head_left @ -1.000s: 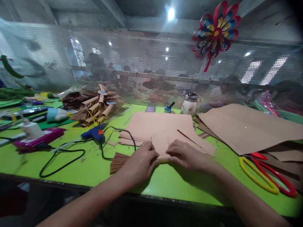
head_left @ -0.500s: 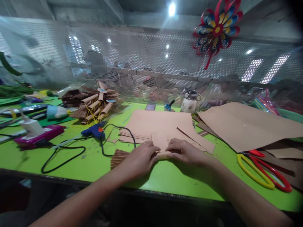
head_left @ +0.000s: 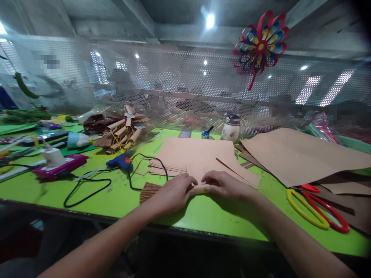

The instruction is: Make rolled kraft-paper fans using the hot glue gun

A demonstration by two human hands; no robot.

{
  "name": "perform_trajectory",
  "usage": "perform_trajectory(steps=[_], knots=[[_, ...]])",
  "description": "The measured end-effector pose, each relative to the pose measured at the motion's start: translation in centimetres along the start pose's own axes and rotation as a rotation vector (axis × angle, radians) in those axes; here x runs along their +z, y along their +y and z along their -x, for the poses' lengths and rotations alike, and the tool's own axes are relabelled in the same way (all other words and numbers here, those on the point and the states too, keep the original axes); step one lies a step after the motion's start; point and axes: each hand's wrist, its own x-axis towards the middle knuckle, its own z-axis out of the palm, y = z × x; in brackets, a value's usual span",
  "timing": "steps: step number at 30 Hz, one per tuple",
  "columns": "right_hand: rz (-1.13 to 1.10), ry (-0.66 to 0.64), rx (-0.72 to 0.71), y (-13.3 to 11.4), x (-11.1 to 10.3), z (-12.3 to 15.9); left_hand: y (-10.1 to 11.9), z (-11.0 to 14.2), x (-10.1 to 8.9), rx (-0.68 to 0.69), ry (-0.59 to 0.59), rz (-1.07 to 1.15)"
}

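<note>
Both hands pinch the near end of a brown paper strip, curled into a small paper roll [head_left: 199, 189] close to the table's front. My left hand [head_left: 175, 193] grips the roll's left end, its fingers bent over the top. At the right end, my right hand [head_left: 224, 186] holds it between thumb and fingers. Behind the hands lies a large sheet of brown paper [head_left: 199, 151], with narrow strips [head_left: 166, 168] along its left side. A pleated brown paper fan [head_left: 149, 192] rests beside my left wrist, partly covered by it.
A blue glue gun [head_left: 121, 161] with a looping black cord and a purple power strip [head_left: 62, 166] lie left. Red-and-yellow scissors [head_left: 319, 208] sit right, below more brown sheets [head_left: 298, 154]. A lidded bottle [head_left: 232, 128], a small blue jar [head_left: 205, 134] and tied paper bundles [head_left: 123, 131] stand behind.
The camera view has tilted up slightly and shifted. Both hands stay on the paper roll, with fingers moving only slightly; the surrounding things stay in place.
</note>
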Motion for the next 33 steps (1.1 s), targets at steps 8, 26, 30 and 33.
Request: perform_trajectory(steps=[8,26,30,33], knots=[[0.233,0.089,-0.139,-0.49,0.04,-0.06,0.16,-0.09,-0.18,-0.03,0.019,0.011],[0.122,0.023,-0.108,0.39,0.0,-0.16,-0.06,-0.63,-0.74,0.053,0.001,-0.088],[0.098,0.031,-0.13,0.19,0.36,-0.16,-0.27,-0.33,-0.37,0.04,0.03,-0.046],[0.086,0.031,-0.122,-0.07,0.55,-0.16,-0.21,-0.01,-0.17,0.017,0.056,-0.018]])
